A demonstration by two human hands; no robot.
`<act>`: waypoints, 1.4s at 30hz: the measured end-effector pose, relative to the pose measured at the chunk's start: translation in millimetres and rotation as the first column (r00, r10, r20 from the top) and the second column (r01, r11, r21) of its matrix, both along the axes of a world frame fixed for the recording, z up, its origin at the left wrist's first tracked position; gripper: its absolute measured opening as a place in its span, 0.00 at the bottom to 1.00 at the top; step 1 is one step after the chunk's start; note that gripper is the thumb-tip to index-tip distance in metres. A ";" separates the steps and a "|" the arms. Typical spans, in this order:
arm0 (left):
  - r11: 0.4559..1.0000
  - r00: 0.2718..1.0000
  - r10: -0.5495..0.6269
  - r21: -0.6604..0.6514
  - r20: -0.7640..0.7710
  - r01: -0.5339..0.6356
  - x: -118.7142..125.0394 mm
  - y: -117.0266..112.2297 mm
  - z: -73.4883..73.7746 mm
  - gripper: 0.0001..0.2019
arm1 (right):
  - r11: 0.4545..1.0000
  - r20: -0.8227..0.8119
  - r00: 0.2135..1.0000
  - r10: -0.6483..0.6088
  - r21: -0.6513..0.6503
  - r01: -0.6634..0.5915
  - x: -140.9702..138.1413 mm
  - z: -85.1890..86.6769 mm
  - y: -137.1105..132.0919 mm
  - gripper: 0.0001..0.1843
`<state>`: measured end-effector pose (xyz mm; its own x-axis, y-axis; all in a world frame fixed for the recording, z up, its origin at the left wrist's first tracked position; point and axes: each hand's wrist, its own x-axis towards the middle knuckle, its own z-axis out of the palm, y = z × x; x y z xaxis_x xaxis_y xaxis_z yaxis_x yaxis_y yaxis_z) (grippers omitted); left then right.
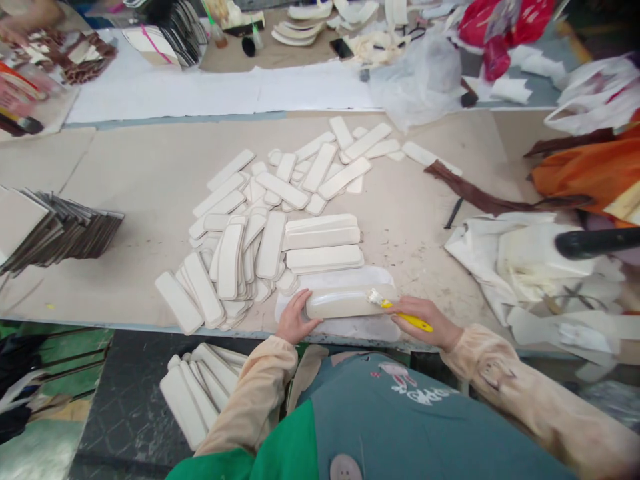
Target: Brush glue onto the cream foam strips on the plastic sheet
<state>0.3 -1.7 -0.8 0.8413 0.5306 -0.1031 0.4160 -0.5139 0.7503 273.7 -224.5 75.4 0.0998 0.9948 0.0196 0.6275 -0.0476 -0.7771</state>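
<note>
1. Along the counter's (410, 247) near edge, my left hand (295, 320) is spread wide, thumb and fingers at the strip's left end.
2. My right hand (424, 319) grips a yellow brush (410, 317), its bristles at the strip's right end.
3. The pale strip (337, 303) lies between my hands on white paper (357, 328), long axis roughly parallel to that edge; my left is nearer.
4. Just beyond sit stacked strips (325, 259).

The work table (400, 220) has a pale, marked surface. Centre: a loose pile of pale, rounded strips (283, 190). Near edge: a white sheet (350, 328). Left: a leaning row of dark-edged panels (75, 230). Right: a dark, slender tool (453, 213).
</note>
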 end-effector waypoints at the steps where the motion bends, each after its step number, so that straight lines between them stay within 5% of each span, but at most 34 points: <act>1: 1.000 1.000 0.001 0.003 0.000 -0.001 -0.1 -0.1 0.2 0.35 | 1.000 0.013 1.000 -0.014 -0.011 0.014 4.0 1.3 -6.9 0.12; 7: 1.000 1.000 -0.002 0.029 0.002 0.002 -1.0 0.2 1.2 0.36 | 0.998 0.097 0.994 -0.052 -0.021 0.054 1.4 11.9 -21.3 0.11; 13: 0.999 1.000 -0.009 0.050 -0.005 0.009 -3.2 1.4 -1.4 0.39 | 0.992 -0.057 0.995 0.081 0.101 -0.075 -54.3 14.3 32.7 0.11; 21: 0.996 1.000 -0.022 0.088 0.005 0.021 -2.5 0.9 -1.2 0.38 | 0.963 -0.054 0.973 0.226 0.160 -0.215 -87.7 -16.5 80.8 0.10; 42: 0.986 0.997 -0.036 0.157 -0.066 0.046 -1.2 0.4 0.3 0.35 | 1.000 0.114 0.993 0.018 -0.010 -0.017 13.2 0.3 -43.9 0.12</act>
